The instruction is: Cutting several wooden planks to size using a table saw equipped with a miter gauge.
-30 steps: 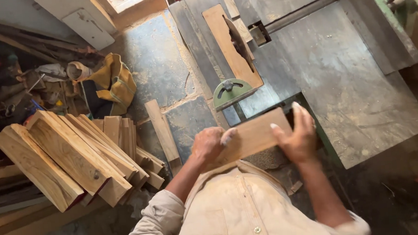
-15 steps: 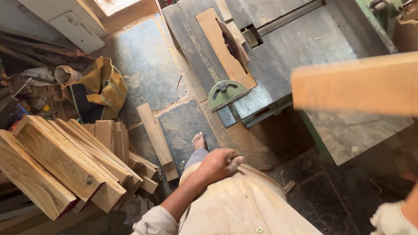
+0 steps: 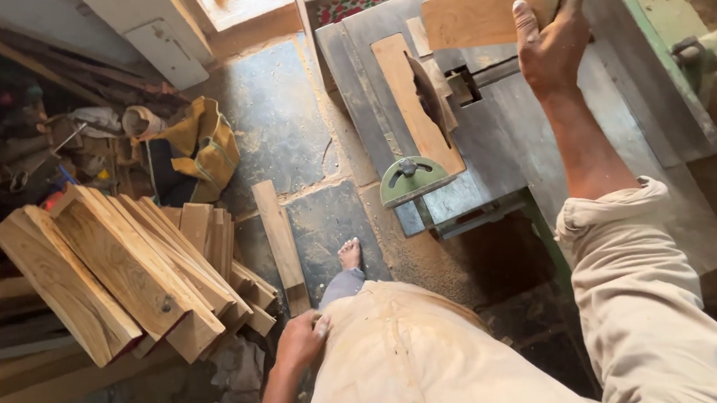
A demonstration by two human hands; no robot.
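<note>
Saw table [image 3: 624, 149] at right; blade [image 3: 428, 95] upright in its slot, left of centre. Mitre gauge [image 3: 412, 179] on near left corner of table, in front of blade. Board [image 3: 492, 3] above far end of table, gripped by right hand [image 3: 551, 41] at its right end. Left hand [image 3: 301, 340] low, resting on thigh, right of plank stack [image 3: 128, 268]. Stack on floor at left; single plank [image 3: 280, 245] flat between stack and table. Bag [image 3: 195, 150] behind stack. Foot [image 3: 350, 254] on floor, just right of single plank.
</note>
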